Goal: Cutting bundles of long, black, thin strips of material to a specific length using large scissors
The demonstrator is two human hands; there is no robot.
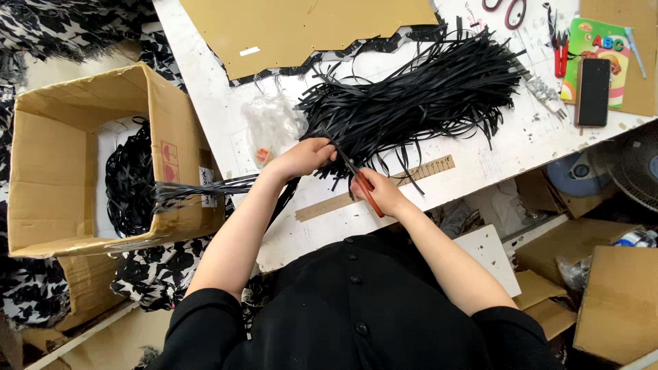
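In the cardboard box (55, 137), black strips (127, 181).

Strip pile (418, 89) on table (521, 147), cardboard box (82, 157) to its left.

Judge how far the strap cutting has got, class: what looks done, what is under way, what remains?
Done: a heap of cut black strips on the table. Under way: left hand holds a strap bundle, right hand works red-handled scissors. Remaining: uncut strap fills the cardboard box.
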